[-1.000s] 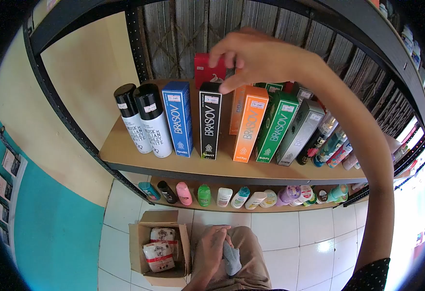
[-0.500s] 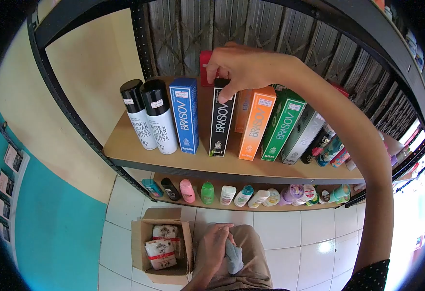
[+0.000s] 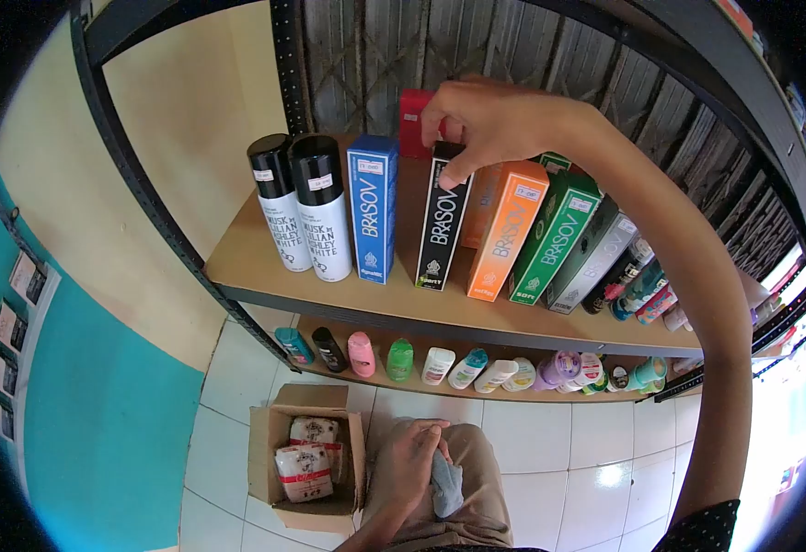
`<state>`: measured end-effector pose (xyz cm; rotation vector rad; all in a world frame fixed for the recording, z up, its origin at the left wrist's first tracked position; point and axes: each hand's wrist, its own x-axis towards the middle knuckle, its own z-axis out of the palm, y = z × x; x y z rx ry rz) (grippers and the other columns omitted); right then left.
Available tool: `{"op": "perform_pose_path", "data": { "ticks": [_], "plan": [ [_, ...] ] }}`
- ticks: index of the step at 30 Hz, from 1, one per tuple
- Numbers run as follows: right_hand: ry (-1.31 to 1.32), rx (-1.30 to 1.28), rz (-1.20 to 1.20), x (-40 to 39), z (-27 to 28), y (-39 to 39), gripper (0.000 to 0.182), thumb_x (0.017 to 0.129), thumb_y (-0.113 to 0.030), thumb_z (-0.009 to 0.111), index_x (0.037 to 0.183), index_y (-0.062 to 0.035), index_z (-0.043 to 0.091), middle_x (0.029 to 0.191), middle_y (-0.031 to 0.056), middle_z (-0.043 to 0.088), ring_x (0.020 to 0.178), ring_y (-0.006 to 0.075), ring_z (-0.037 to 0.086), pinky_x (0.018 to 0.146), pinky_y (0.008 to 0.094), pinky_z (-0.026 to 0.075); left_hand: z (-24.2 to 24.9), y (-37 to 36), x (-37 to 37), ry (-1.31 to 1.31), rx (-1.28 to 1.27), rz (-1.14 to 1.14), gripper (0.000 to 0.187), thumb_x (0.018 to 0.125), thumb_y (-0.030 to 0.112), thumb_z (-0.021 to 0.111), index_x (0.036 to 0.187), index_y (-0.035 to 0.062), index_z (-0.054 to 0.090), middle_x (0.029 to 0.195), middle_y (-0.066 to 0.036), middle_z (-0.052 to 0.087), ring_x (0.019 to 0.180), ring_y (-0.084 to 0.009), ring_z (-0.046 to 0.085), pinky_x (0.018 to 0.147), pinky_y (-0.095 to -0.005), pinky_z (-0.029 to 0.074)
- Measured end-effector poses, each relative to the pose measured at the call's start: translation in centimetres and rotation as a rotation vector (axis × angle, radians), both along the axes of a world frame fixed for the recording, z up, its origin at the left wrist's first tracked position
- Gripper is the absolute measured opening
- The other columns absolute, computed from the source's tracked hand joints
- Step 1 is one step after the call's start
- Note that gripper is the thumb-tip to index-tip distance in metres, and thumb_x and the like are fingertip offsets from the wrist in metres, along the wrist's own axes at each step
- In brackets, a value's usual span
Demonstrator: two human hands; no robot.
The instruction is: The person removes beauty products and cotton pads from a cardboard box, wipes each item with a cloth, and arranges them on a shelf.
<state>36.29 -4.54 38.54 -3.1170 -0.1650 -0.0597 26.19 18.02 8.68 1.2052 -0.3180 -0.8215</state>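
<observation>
High on the upper shelf, my right hand [image 3: 495, 120] grips the top of a black BRASOV box [image 3: 443, 221] between thumb and fingers. The box stands upright, its lower end at the shelf's front. To its left is a blue BRASOV box [image 3: 373, 216]; to its right are an orange box [image 3: 508, 235] and a green box [image 3: 556, 241]. A red box [image 3: 412, 124] shows behind my fingers. Low over my lap, my left hand [image 3: 414, 460] is closed around a grey cloth [image 3: 446, 488], which hangs down from it.
Two black-capped spray cans [image 3: 321, 212] stand at the left end of the shelf [image 3: 329, 293]. Several bottles [image 3: 400, 360] line the lower shelf. On the tiled floor, an open cardboard box [image 3: 265, 460] holds white packets [image 3: 304, 472]. A black metal post [image 3: 136, 175] rises at the left.
The camera view has shifted slightly, so the shelf items appear farther right. My right hand keeps its grip on the black box, and my left hand still holds the cloth.
</observation>
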Motion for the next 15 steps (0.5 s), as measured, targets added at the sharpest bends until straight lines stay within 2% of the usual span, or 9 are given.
{"op": "perform_pose_path", "data": {
  "ticks": [4,6,10,12,15],
  "plan": [
    [0.011,-0.026,0.003,0.4,0.6,0.5,0.049,0.059,-0.032,0.071,0.090,0.0036,0.057,0.076,0.0154,0.059,0.072,0.0247,0.057,0.064,0.0314,0.045,0.6,0.0,0.0,0.006,-0.005,-0.022,0.019,0.086,0.016,0.045,0.092,-0.0004,0.053,0.058,-0.004,0.048,0.052,-0.0093,0.048,0.050,-0.0242,0.043],
    [-0.047,0.036,-0.121,1.1,1.0,0.8,0.054,0.061,-0.037,0.070,0.091,0.0048,0.055,0.080,0.0171,0.059,0.074,0.0255,0.058,0.065,0.0321,0.045,0.9,0.1,0.1,0.011,-0.004,-0.023,0.019,0.086,0.015,0.044,0.092,-0.0004,0.053,0.058,-0.004,0.048,0.053,-0.0093,0.048,0.051,-0.0242,0.043],
    [-0.183,0.041,-0.021,2.8,0.6,2.3,0.056,0.060,-0.038,0.070,0.093,0.0056,0.055,0.080,0.0176,0.059,0.073,0.0258,0.058,0.064,0.0324,0.046,0.4,-0.1,0.0,-0.028,-0.034,-0.029,0.019,0.087,0.015,0.043,0.092,-0.0009,0.052,0.058,-0.004,0.048,0.053,-0.0094,0.046,0.051,-0.0241,0.042],
    [-0.038,-0.029,-0.025,3.7,0.3,3.1,0.057,0.059,-0.036,0.070,0.093,0.0060,0.054,0.078,0.0167,0.059,0.073,0.0250,0.058,0.064,0.0311,0.046,0.4,0.0,0.0,-0.054,-0.035,-0.029,0.020,0.087,0.015,0.043,0.092,-0.0011,0.052,0.058,-0.004,0.048,0.053,-0.0094,0.046,0.051,-0.0238,0.042],
    [0.044,-0.101,-0.016,4.8,-0.2,3.1,0.056,0.057,-0.035,0.071,0.092,0.0059,0.055,0.074,0.0150,0.058,0.070,0.0233,0.058,0.062,0.0307,0.045,0.2,0.0,0.0,-0.066,-0.046,-0.017,0.020,0.087,0.016,0.043,0.092,-0.0016,0.053,0.058,-0.004,0.048,0.052,-0.0094,0.046,0.049,-0.0234,0.041]
  ]
}}
